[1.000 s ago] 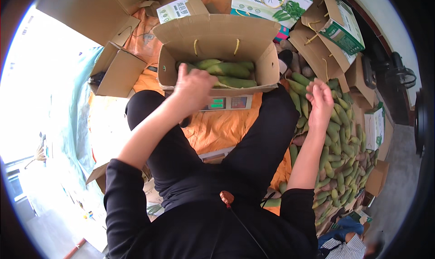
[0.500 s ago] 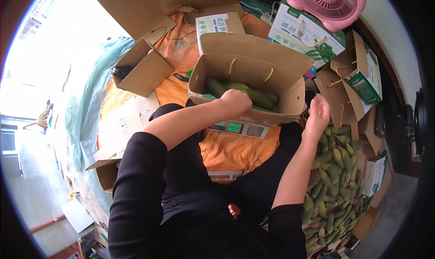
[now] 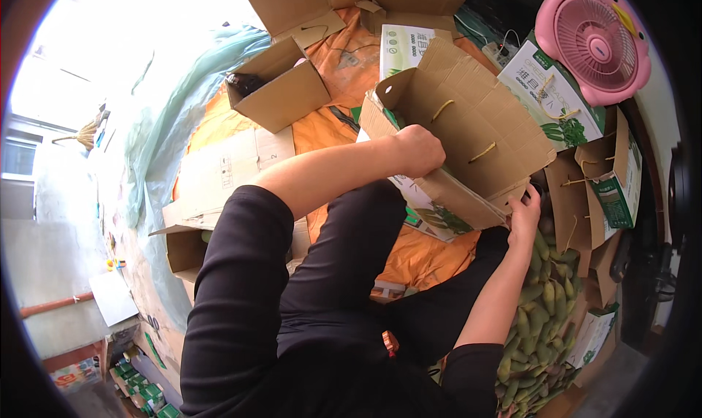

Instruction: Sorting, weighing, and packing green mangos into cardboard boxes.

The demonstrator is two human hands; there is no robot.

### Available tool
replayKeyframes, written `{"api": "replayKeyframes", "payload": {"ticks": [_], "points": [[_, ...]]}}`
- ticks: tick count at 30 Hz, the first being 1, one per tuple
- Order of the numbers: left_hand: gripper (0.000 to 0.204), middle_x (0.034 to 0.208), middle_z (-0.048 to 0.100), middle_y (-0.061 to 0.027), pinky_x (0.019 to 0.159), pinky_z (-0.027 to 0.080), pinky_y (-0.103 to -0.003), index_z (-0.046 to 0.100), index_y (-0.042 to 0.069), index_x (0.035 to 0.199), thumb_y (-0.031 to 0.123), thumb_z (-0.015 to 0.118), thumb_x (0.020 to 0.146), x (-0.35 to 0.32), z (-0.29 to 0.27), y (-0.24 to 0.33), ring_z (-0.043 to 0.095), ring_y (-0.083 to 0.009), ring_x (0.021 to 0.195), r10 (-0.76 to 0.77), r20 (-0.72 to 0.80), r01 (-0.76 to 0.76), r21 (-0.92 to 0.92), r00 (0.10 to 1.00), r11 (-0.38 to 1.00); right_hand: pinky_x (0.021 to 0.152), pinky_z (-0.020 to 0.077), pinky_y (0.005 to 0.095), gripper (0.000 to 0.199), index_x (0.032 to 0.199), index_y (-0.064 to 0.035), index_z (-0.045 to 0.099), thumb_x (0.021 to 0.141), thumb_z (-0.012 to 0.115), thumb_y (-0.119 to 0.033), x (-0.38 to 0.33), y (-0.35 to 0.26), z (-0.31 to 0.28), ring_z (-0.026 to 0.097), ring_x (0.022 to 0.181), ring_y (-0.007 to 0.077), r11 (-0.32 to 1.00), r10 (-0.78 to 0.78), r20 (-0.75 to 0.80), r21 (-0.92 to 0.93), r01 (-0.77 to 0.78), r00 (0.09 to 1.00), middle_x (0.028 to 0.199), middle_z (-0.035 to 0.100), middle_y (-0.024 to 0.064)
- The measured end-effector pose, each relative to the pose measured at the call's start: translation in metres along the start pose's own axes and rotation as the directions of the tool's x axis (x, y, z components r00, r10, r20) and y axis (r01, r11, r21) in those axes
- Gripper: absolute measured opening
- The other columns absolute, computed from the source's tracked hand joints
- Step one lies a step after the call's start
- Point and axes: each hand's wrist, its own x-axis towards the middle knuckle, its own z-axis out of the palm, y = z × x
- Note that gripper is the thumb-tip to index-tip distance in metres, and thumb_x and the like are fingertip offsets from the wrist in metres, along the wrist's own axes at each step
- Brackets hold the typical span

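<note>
An open cardboard carton [image 3: 504, 126] with yellow rope handles stands tilted in front of me, its printed outer side facing my knees. My left hand [image 3: 420, 151] is closed on the carton's near upper edge. At the right near corner, my right hand [image 3: 523, 210] grips the cardboard with thumb and fingers. The near wall and my left hand hide whatever lies at the carton's bottom. Beside my right knee lies a large heap of green radishes [image 3: 545, 301].
An orange sheet [image 3: 413, 261] covers the floor. A small open carton [image 3: 281, 89] with something dark inside stands at the far left, a flattened box [image 3: 234, 169] nearer. To the right are a pink fan [image 3: 596, 45], a printed carton [image 3: 545, 93] and another open carton [image 3: 610, 169].
My right hand, raised and off the carton before, now grips its right corner. The carton has turned and tilted, hiding the green radishes inside. The whole view has also shifted.
</note>
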Motion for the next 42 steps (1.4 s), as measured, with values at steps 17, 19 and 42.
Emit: {"api": "replayKeyframes", "payload": {"ticks": [17, 19, 42], "points": [[0.009, 0.075, 0.068, -0.0117, 0.063, 0.054, -0.039, 0.071, 0.009, 0.073, 0.017, 0.065, 0.074, -0.194, -0.017, -0.077, 0.068, -0.0297, 0.073, -0.435, 0.068, 0.433, 0.046, 0.898, 0.9, 0.069, 0.0465, 0.0216, 0.039, 0.127, -0.0068, 0.055, 0.094, 0.059, -0.027, -0.017, -0.036, 0.073, 0.055, 0.085, 0.0084, 0.991, -0.132, 0.373, 0.024, 0.133, 0.918, 0.111, 0.062, 0.003], [0.007, 0.072, 0.067, -0.0106, 0.063, 0.053, -0.04, 0.07, 0.012, 0.073, 0.017, 0.067, 0.074, -0.235, -0.011, -0.076, 0.068, -0.0294, 0.072, -0.559, 0.112, 0.559, 0.033, 0.822, 0.829, 0.067, 0.0467, 0.0213, 0.037, 0.127, -0.0063, 0.055, 0.095, 0.059, -0.025, -0.018, -0.031, 0.068, 0.055, 0.083, 0.0072, 0.992, -0.114, 0.396, 0.004, 0.123, 0.911, 0.107, 0.063, 0.0025], [0.022, 0.086, 0.069, -0.009, 0.069, 0.051, -0.04, 0.07, 0.012, 0.083, 0.032, 0.069, 0.074, -0.505, 0.266, -0.107, 0.065, -0.0305, 0.079, -0.372, 0.538, 0.498, -0.105, 0.756, 0.861, 0.069, 0.0507, 0.0287, 0.033, 0.116, -0.0029, 0.061, 0.086, 0.067, -0.016, -0.031, 0.011, 0.09, 0.062, 0.082, 0.0138, 0.961, -0.111, 0.513, -0.162, 0.222, 0.851, 0.094, 0.065, 0.0073]]}}
